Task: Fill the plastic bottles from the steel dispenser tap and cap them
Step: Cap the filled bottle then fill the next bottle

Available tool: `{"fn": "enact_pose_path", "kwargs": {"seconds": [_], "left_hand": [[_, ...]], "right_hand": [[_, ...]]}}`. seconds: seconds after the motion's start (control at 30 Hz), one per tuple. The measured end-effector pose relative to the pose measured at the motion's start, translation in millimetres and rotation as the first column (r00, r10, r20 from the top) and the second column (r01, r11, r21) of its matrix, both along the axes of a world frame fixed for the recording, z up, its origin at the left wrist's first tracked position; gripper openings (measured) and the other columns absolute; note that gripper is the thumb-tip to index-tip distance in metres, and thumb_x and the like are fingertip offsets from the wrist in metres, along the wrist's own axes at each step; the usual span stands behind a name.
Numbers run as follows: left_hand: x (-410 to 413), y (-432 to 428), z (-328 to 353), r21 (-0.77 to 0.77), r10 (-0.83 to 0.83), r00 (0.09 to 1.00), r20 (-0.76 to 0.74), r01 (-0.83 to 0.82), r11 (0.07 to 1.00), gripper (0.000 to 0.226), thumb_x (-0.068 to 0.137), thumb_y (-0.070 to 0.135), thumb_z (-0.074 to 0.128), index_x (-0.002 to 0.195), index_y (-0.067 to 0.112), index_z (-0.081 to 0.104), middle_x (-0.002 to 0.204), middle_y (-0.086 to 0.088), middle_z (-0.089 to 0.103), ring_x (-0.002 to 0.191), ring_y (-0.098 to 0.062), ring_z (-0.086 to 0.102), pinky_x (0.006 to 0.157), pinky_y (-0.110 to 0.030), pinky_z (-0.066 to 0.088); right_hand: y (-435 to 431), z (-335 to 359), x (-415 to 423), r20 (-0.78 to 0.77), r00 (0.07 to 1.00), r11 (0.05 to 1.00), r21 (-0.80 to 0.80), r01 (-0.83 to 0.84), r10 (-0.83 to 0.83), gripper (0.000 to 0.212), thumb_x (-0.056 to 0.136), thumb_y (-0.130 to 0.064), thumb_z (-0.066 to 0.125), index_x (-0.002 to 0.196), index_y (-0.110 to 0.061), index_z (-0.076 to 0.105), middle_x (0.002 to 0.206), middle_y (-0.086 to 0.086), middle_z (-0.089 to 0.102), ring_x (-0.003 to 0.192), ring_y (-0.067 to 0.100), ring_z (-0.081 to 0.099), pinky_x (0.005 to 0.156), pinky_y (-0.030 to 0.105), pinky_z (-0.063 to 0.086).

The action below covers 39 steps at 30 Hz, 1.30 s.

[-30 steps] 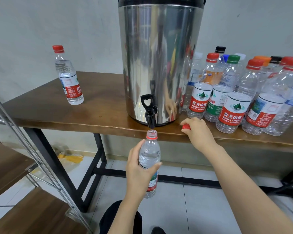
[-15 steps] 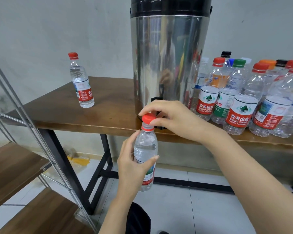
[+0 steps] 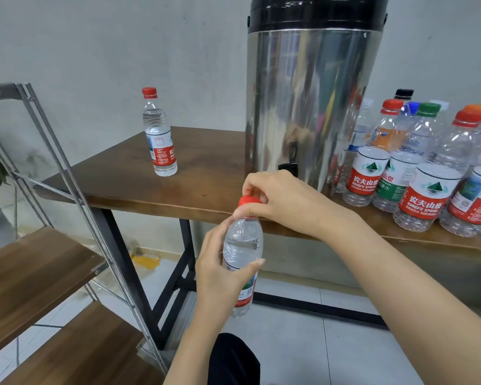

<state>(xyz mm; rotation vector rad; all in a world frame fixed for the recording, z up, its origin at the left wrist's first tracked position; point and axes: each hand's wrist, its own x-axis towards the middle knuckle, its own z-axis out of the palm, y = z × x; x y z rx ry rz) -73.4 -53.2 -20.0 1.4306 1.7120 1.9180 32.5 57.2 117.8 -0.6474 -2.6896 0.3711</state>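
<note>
Pinching the red cap (image 3: 249, 200), right fingers (image 3: 251, 187) top the clear bottle (image 3: 243, 243) gripped by left fingers (image 3: 215, 234).

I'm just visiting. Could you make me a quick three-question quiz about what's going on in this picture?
1. True or false: the left hand grips the bottle by its body.
2. What colour is the cap the right hand pinches? A green, B red, C blue.
3. Fill in: the lone capped bottle stands on the table to the ___ of the steel dispenser.
Key: 1 true; 2 B; 3 left.
</note>
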Motion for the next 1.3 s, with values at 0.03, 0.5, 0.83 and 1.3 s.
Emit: {"fn": "enact_pose_path", "kwargs": {"seconds": [0.03, 0.5, 0.83, 1.3], "left_hand": [[-2, 0, 0, 0.003, 0.003, 1.000, 0.008, -0.003, 1.000, 0.076, 0.062, 0.037, 0.083, 0.124, 0.061, 0.048, 0.128, 0.017, 0.058, 0.119, -0.017, 0.060, 0.096, -0.044, 0.055], [-59, 21, 38, 0.130, 0.090, 0.993, 0.079, -0.100, 0.986, 0.083, 0.068, 0.014, 0.089, 0.140, 0.024, 0.050, 0.135, 0.007, 0.056, 0.126, -0.014, 0.055, 0.101, -0.049, 0.051], [-158, 108, 109, 0.169, 0.422, 0.906, -0.004, -0.416, 0.894, 0.078, 0.070, 0.026, 0.088, 0.138, 0.028, 0.050, 0.136, 0.005, 0.054, 0.124, -0.012, 0.053, 0.105, -0.043, 0.048], [-160, 103, 23, -0.062, 0.412, 0.866, -0.284, -0.445, 0.893, 0.112, 0.080, 0.015, 0.081, 0.154, 0.045, 0.002, 0.157, 0.006, 0.023, 0.136, -0.018, 0.042, 0.101, -0.044, 0.050]], "right_hand": [[0, 0, -1, -0.011, 1.000, 0.999, -0.031, -0.021, 0.021, 0.036, 0.087, -0.055, 0.064, 0.110, -0.028, 0.063, 0.097, -0.017, 0.063, 0.081, 0.002, 0.053, 0.076, 0.026, 0.047], [6, -31, -58, -0.586, 0.810, 1.000, -0.007, -0.010, 0.004, 0.039, 0.101, -0.028, 0.052, 0.138, -0.016, 0.053, 0.135, -0.001, 0.054, 0.125, 0.014, 0.047, 0.103, 0.040, 0.045], [43, -70, -112, -0.468, 0.868, 0.986, -0.053, 0.161, -0.166, 0.038, 0.105, -0.024, 0.041, 0.142, -0.018, 0.046, 0.139, -0.003, 0.052, 0.126, 0.015, 0.042, 0.101, 0.026, 0.037], [76, -121, -149, -0.085, 0.944, 0.924, 0.193, 0.329, -0.319, 0.046, 0.106, -0.038, 0.035, 0.150, -0.024, 0.033, 0.148, -0.004, 0.045, 0.129, 0.022, 0.044, 0.100, 0.035, 0.039]]}}
